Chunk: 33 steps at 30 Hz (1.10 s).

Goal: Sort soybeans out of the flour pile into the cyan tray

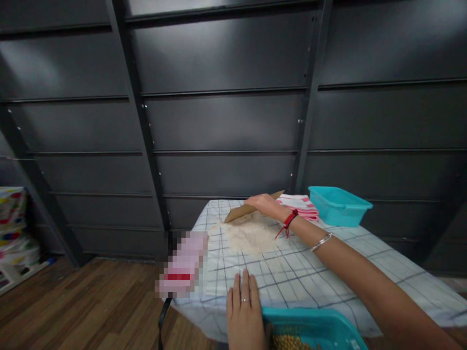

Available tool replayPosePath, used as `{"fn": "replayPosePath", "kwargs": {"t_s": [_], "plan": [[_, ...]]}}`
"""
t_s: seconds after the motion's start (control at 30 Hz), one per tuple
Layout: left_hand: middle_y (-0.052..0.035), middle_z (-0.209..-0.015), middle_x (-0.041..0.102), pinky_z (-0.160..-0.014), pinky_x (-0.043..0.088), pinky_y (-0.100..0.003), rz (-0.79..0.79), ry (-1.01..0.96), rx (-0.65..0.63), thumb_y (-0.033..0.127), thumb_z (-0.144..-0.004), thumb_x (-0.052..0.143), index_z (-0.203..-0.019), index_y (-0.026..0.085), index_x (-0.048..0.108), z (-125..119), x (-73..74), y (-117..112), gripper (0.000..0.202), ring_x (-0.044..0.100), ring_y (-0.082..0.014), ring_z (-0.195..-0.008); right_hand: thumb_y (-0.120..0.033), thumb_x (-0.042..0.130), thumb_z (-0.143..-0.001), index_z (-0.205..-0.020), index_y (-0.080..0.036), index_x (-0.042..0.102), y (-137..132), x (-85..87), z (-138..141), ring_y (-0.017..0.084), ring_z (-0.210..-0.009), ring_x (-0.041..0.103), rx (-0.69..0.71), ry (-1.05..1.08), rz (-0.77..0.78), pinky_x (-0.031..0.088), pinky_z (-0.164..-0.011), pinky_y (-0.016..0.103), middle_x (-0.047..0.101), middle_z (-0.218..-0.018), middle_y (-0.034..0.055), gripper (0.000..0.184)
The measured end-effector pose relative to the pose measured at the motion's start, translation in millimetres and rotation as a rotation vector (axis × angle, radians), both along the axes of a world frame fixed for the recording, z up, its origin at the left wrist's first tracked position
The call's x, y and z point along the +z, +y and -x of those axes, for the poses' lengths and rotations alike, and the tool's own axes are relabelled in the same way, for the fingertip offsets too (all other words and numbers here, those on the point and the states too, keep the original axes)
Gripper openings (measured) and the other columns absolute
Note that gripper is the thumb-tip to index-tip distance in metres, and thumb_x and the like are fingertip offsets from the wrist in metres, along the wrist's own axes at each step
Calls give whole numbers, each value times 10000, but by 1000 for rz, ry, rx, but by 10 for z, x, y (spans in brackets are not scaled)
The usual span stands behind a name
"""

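Note:
A pile of pale grain (pixel 251 236) lies on a table covered with a white checked cloth (pixel 299 277). My right hand (pixel 263 203) reaches across to the pile's far side and grips a strip of brown cardboard (pixel 245 211), whose edge rests against the grain. That wrist wears a red string and a silver bangle. My left hand (pixel 243 311) lies flat on the cloth near the front edge, fingers together and stretched out, a ring on one finger. It touches the rim of a turquoise tray (pixel 314 323) that holds yellowish grains.
A second turquoise tray (pixel 339 205) stands at the table's far right, beside a folded red-and-white striped cloth (pixel 302 205). A blurred pink patch (pixel 182 265) sits at the table's left edge. Dark metal wall panels rise behind; wooden floor lies to the left.

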State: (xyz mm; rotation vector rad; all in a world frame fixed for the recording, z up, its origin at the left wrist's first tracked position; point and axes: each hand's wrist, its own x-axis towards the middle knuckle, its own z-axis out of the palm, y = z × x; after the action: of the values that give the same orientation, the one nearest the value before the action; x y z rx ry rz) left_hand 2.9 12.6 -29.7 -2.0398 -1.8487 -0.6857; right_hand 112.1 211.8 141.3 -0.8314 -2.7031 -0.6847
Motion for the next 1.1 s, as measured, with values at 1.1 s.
{"fn": "replayPosePath", "kwargs": {"t_s": [1.1], "plan": [[-98,-1357,406,-975,357,-487,37,-14,13,109,-588,545,-1268,158,386,-8,36,-23,701,341,-299,-1239,-74,479,-807,-993,-122,565,-32,-104,65,170,-836,593,-11,74,-128,417,-731,290,648,-908,88,211]]}}
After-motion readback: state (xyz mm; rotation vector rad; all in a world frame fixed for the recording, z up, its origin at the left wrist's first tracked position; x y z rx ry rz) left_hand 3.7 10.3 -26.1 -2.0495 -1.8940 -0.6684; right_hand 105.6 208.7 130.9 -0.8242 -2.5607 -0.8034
